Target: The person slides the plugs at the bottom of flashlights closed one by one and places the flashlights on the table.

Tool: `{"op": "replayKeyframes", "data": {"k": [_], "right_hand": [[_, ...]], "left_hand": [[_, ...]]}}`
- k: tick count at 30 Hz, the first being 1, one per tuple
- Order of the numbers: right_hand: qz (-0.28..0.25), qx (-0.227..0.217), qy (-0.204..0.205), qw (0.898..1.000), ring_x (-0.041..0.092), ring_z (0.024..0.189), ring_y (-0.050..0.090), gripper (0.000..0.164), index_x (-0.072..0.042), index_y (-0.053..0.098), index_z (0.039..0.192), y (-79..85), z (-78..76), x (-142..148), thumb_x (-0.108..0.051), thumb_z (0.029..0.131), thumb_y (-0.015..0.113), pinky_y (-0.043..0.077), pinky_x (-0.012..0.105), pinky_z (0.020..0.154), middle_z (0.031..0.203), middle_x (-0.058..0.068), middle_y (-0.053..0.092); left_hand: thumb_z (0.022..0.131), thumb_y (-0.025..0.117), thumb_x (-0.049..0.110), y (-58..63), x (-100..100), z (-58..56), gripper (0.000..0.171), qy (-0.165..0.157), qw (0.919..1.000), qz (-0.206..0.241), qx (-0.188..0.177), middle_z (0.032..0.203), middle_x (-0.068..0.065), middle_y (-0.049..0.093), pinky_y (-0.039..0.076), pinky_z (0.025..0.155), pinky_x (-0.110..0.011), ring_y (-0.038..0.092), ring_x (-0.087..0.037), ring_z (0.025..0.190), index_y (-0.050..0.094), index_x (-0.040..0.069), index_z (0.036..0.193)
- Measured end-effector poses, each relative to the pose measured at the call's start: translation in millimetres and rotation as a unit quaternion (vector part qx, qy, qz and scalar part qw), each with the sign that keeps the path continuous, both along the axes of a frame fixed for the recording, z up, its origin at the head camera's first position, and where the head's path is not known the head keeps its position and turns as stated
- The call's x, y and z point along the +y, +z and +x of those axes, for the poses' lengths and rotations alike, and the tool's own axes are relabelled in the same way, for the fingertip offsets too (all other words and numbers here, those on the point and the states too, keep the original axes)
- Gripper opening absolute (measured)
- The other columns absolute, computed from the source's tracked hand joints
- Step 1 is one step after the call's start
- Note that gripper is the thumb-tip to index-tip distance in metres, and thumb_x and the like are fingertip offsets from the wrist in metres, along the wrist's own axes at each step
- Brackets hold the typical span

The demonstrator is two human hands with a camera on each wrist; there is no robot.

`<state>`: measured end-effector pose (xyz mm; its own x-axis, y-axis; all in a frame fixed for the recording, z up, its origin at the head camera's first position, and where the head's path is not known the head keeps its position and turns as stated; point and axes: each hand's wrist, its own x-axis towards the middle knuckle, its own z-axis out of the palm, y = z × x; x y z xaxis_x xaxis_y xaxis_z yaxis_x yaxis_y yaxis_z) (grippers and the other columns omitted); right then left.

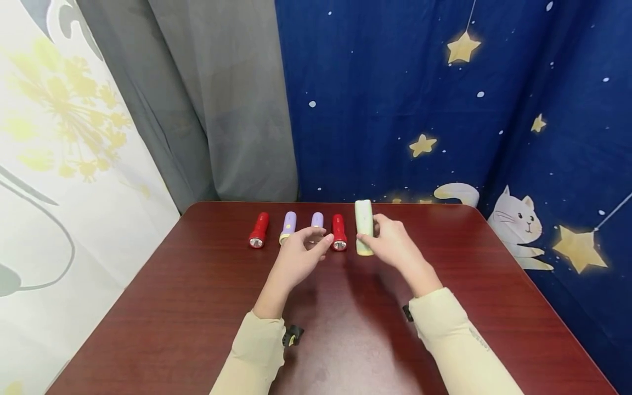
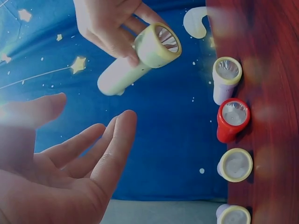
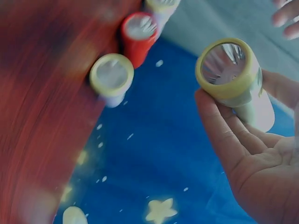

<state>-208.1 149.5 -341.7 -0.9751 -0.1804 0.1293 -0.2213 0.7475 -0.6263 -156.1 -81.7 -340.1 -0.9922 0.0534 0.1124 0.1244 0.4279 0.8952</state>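
My right hand (image 1: 394,242) holds a pale green flashlight (image 1: 364,226) above the table, thumb on one side and fingers on the other. Its yellow-rimmed lens (image 3: 224,65) faces the right wrist camera. To its left, my left hand (image 1: 299,255) hovers with loosely bent fingers and nothing between them; the left wrist view shows its palm (image 2: 56,191) bare. Behind the hands stands a row of flashlights: a red one (image 1: 259,227), a purple one (image 1: 288,224), another purple one (image 1: 317,219) partly covered by the left hand, and a second red one (image 1: 338,230).
Another yellow-rimmed, pale purple flashlight (image 2: 226,86) shows beside the red one in the left wrist view; the held flashlight hides it from the head camera. The brown table (image 1: 207,307) ends at the back against a grey curtain (image 1: 247,109) and a blue star-patterned curtain (image 1: 370,109).
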Motion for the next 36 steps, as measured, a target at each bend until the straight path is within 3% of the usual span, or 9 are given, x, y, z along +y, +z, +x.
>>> {"op": "replayKeyframes", "data": {"k": [8,14,23,29,32,36], "right_hand": [[0.03,-0.02,-0.027,0.999,0.035,0.105,0.069,0.058,0.007,0.055,0.142,-7.6,-34.8,22,-0.032,0.101,0.069,0.059,0.051,0.096,0.122,0.026,0.072],[0.07,-0.027,-0.035,0.997,0.039,0.106,0.069,0.054,0.011,0.059,0.133,-21.5,-63.0,35,-0.031,0.099,0.068,0.058,0.054,0.099,0.123,0.03,0.071],[0.12,-0.063,-0.047,0.99,0.035,0.094,0.067,0.043,0.011,0.065,0.113,-41.3,-92.5,51,-0.028,0.095,0.069,0.059,0.049,0.09,0.105,0.026,0.071],[0.12,-0.107,-0.051,0.986,0.032,0.091,0.068,0.041,0.011,0.066,0.111,-50.1,-105.9,55,-0.024,0.091,0.07,0.06,0.043,0.084,0.1,0.024,0.071],[0.118,-0.125,-0.057,0.983,0.033,0.086,0.069,0.039,0.009,0.067,0.109,-67.6,-127.4,60,-0.025,0.09,0.071,0.061,0.041,0.075,0.098,0.023,0.07],[0.103,-0.142,-0.064,0.982,0.03,0.074,0.069,0.038,0.006,0.067,0.106,-103.0,-163.3,71,-0.027,0.087,0.073,0.06,0.037,0.058,0.093,0.021,0.069]], "left_hand": [[0.103,0.07,0.032,-3.1,3,2.9,0.039,0.005,1.0,-0.007,0.002,0.128,-0.01,0.075,0.067,0.087,-0.038,0.079,-0.018,0.087,0.07,0.011,0.136],[0.103,0.071,0.03,-9.8,5,6.9,0.038,0.005,0.9999,-0.01,-0.004,0.129,-0.01,0.075,0.066,0.087,-0.038,0.079,-0.02,0.088,0.07,0.011,0.135],[0.103,0.07,0.029,-14.5,9,10.7,0.035,0.006,0.9999,-0.01,-0.006,0.124,-0.01,0.076,0.066,0.085,-0.037,0.078,-0.019,0.085,0.072,0.009,0.132],[0.103,0.07,0.029,-17.1,8,9.5,0.033,0.008,0.9998,-0.017,-0.011,0.121,-0.009,0.077,0.065,0.084,-0.036,0.077,-0.018,0.083,0.073,0.01,0.129],[0.102,0.071,0.028,-17.9,8,8.4,0.032,0.005,0.9998,-0.016,-0.008,0.119,-0.01,0.077,0.065,0.082,-0.034,0.077,-0.021,0.083,0.073,0.01,0.128],[0.102,0.071,0.027,-19.2,7,6.4,0.029,0.001,0.9999,-0.015,-0.003,0.116,-0.009,0.078,0.064,0.079,-0.032,0.077,-0.026,0.084,0.074,0.01,0.126]]}}
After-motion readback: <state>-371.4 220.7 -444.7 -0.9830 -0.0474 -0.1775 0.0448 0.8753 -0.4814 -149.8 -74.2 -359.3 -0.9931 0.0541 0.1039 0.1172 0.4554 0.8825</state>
